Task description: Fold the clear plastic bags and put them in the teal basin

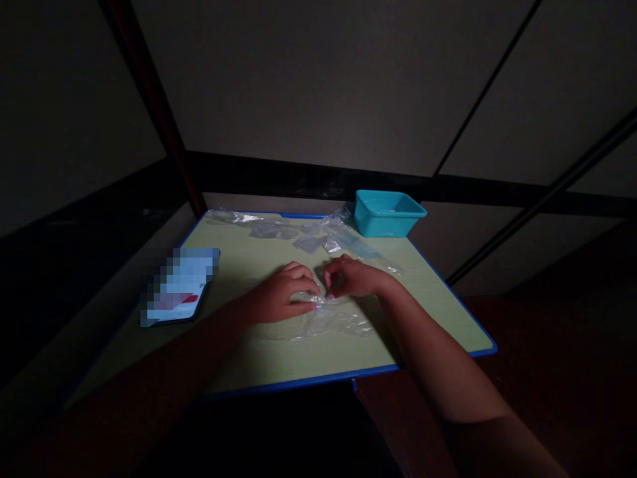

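A clear, thin plastic bag (338, 322) lies crumpled on the table in front of me. My left hand (286, 293) is closed on its upper edge, thumb and fingertips pinched together. Just to the right, my right hand (352, 276) has its fingers curled down in a pinch at the same edge, close to the left fingertips. The small bit of plastic between the fingers is partly hidden. Beyond my hands, more clear plastic bags (318, 234) lie spread and overlapping toward the table's far edge.
The light-coloured table (229, 362) has a blue rim. A phone (182, 285) with a lit, blurred-out screen lies at the left. A turquoise plastic basket (385, 224) stands at the far right corner. Dark panelled walls (308, 86) rise behind the table.
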### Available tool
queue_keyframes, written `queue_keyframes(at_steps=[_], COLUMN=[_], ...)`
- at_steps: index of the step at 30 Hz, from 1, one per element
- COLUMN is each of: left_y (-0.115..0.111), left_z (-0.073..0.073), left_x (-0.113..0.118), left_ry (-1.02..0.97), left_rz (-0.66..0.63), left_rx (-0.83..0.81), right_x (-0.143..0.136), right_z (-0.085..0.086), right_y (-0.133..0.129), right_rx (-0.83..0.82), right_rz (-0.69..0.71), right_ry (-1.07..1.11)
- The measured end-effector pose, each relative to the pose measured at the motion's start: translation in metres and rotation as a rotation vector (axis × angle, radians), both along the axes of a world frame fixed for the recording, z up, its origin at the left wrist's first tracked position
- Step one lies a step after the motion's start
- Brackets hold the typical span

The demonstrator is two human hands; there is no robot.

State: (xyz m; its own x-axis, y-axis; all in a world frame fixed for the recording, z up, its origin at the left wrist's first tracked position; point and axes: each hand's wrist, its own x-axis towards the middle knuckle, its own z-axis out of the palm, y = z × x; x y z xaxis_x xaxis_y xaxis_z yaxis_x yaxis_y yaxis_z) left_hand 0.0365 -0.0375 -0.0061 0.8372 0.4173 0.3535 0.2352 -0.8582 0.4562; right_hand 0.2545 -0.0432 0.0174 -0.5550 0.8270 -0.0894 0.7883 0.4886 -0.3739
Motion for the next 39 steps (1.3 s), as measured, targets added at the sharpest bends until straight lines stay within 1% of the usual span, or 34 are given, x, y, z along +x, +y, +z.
queue_keyframes(at_steps=[4, 6, 10, 13, 17, 23, 25, 26, 27, 29, 30, 32, 35, 37, 39], left_y=[-0.001, -0.001, -0.001, -0.001, -0.004, -0.004, 0.001, 0.005, 0.01, 0.02, 0.025, 0.034, 0.041, 0.041, 0.04], left_z=[-0.002, -0.002, 0.001, 0.002, 0.001, 0.0, 0.0, 0.001, 0.001, 0.0, 0.0, -0.001, -0.004, -0.005, -0.006], left_x=[0.001, 0.001, 0.0, -0.001, 0.002, 0.003, 0.0, -0.002, -0.004, -0.01, -0.013, -0.019, -0.024, -0.024, -0.023], left_ry=[0.008, 0.011, 0.002, -0.003, 0.019, 0.031, 0.004, -0.019, -0.047, -0.109, -0.129, -0.149, -0.13, -0.116, -0.115], left_rz=[-0.033, -0.024, 0.072, 0.112, 0.134, 0.132, 0.198, 0.268, 0.365, 0.601, 0.687, 0.789, 0.834, 0.814, 0.782], left_rx=[0.005, 0.022, 0.062, 0.072, 0.071, 0.108, 0.117, 0.116, 0.11, 0.084, 0.073, 0.049, 0.006, 0.0, 0.01], right_x=[0.001, 0.003, 0.004, 0.004, 0.004, 0.0, 0.0, 0.001, 0.001, 0.003, 0.002, 0.0, -0.008, -0.015, -0.019], right_z=[-0.001, 0.0, -0.001, -0.006, -0.01, -0.009, -0.01, -0.011, -0.013, -0.014, -0.014, -0.012, -0.004, 0.002, 0.007], right_y=[-0.001, 0.0, 0.003, 0.007, 0.011, 0.011, 0.011, 0.011, 0.011, 0.012, 0.011, 0.009, -0.001, -0.009, -0.015], right_rx=[0.039, 0.095, 0.234, 0.261, 0.238, 0.18, 0.18, 0.191, 0.211, 0.27, 0.294, 0.309, 0.262, 0.225, 0.198], right_rz=[-0.038, -0.091, -0.291, -0.405, -0.429, -0.437, -0.427, -0.419, -0.411, -0.38, -0.35, -0.25, -0.061, 0.032, 0.081], right_ry=[0.001, 0.025, -0.015, -0.102, -0.167, -0.175, -0.169, -0.156, -0.133, -0.049, 0.011, 0.158, 0.348, 0.391, 0.401])
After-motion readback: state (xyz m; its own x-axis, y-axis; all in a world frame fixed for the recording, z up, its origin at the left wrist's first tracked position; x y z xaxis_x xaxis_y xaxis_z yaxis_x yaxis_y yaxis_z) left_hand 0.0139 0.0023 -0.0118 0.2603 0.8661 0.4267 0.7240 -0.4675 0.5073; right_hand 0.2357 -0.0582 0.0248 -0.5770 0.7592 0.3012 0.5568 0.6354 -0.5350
